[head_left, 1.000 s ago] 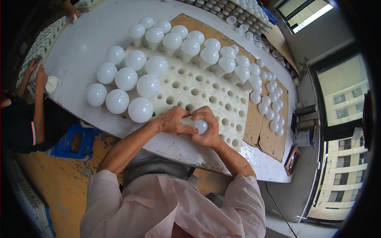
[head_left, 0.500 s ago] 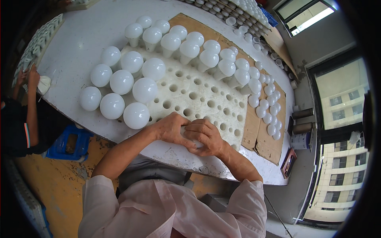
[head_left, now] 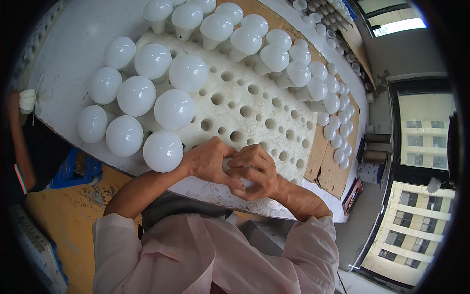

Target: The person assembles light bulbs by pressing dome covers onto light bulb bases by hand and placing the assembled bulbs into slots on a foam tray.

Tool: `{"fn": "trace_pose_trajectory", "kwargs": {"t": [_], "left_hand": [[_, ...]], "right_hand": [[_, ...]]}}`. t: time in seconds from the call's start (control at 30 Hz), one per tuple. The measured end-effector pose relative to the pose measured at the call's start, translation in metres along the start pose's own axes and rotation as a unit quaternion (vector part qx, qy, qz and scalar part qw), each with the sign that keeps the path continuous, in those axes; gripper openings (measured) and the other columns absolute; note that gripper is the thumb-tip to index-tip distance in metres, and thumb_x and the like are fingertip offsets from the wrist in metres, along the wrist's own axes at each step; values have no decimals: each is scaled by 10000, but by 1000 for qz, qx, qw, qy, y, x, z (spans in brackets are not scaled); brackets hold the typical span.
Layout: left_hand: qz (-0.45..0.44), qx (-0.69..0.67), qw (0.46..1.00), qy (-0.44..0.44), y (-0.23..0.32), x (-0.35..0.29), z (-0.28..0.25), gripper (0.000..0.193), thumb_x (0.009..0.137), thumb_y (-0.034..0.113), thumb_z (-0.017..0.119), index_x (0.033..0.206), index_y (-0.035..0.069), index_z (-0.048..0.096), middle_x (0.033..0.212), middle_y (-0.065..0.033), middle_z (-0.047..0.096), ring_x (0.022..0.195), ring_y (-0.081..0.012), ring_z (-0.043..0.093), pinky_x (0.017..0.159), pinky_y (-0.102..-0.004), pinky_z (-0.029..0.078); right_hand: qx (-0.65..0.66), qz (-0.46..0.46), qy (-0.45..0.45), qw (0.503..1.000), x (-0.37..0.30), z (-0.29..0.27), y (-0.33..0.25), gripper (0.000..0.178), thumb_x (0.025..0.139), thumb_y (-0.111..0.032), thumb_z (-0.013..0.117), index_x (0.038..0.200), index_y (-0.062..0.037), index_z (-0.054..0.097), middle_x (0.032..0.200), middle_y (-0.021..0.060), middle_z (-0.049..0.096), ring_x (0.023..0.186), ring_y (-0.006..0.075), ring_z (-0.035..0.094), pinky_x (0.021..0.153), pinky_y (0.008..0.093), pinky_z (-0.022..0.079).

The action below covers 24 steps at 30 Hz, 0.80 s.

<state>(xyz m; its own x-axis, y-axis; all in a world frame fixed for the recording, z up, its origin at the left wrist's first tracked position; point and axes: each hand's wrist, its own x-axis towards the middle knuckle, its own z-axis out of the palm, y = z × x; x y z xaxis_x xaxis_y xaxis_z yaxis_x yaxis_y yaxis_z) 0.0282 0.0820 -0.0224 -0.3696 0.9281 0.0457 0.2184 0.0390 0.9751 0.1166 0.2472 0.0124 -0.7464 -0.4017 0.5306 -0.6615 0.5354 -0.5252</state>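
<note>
Near the front edge of the table, my left hand [head_left: 206, 160] and my right hand [head_left: 255, 171] are closed together around a white light bulb [head_left: 248, 183]. Fingers cover most of it, so only small white patches show and its exact form is hidden. Just beyond my hands lies a white foam tray [head_left: 230, 105] with rows of large and small round holes. Large round-topped white bulbs [head_left: 175, 109] stand at the tray's left end, the nearest one beside my left wrist. More bulbs [head_left: 217, 28] stand in rows along the tray's far side.
Brown cardboard [head_left: 323, 166] lies under and beyond the tray, with several small white domes [head_left: 339, 156] on it. At the right edge are a white tub [head_left: 370, 172] and dark cylinders [head_left: 376, 156]. A co-worker's arm [head_left: 22, 142] is at the left, above a blue crate [head_left: 78, 171].
The whole view has shifted and tilted, so the tray and bulbs look larger. My hands stay together on the bulb, the right fingers slightly shifted. The co-worker's hand is now mostly out of sight.
</note>
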Motion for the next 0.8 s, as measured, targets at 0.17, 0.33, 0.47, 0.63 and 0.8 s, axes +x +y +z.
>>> {"fn": "trace_pose_trajectory", "kwargs": {"t": [0.17, 0.33, 0.47, 0.63, 0.8], "left_hand": [[-21, -8, 1000, 1, -7, 6, -1, 694, 581, 579, 787, 815, -64, 674, 689, -189, 660, 644, -232, 664, 613, -350, 515], [18, 52, 997, 59, 0, 3, 7, 757, 586, 639, 776, 871, -55, 672, 768, -204, 675, 736, -262, 687, 674, -361, 525], [67, 73, 988, 119, 6, -4, 18, 764, 595, 621, 794, 941, -48, 667, 822, -198, 686, 782, -287, 692, 725, -346, 530], [32, 81, 990, 106, 14, -12, 19, 724, 561, 476, 870, 1022, -37, 650, 876, -194, 688, 823, -271, 691, 756, -340, 533], [-3, 104, 990, 91, 29, -11, 19, 691, 541, 324, 897, 1075, -29, 635, 925, -184, 689, 849, -250, 689, 765, -335, 537]], "right_hand": [[7, 5, 4, 1000, 2, -1, 7, 288, 575, -56, 732, 843, -91, 633, 923, 42, 621, 830, 232, 602, 695, 322, 507], [0, 62, -26, 998, -11, -12, 4, 493, 591, -58, 752, 1059, -79, 600, 1077, 117, 566, 1020, 281, 549, 836, 362, 479], [35, 148, -52, 987, -16, -27, -7, 878, 575, -34, 783, 1348, -73, 368, 1338, 188, 345, 1245, 349, 366, 1012, 450, 374], [302, 252, -40, 919, -39, -36, -8, 774, 675, -57, 725, 1376, -77, 398, 1364, 140, 355, 1317, 298, 329, 1063, 428, 335], [275, 229, 12, 934, -54, -28, -8, 661, 756, -109, 707, 1361, -68, 443, 1357, 140, 411, 1284, 279, 387, 1062, 416, 344]]}}
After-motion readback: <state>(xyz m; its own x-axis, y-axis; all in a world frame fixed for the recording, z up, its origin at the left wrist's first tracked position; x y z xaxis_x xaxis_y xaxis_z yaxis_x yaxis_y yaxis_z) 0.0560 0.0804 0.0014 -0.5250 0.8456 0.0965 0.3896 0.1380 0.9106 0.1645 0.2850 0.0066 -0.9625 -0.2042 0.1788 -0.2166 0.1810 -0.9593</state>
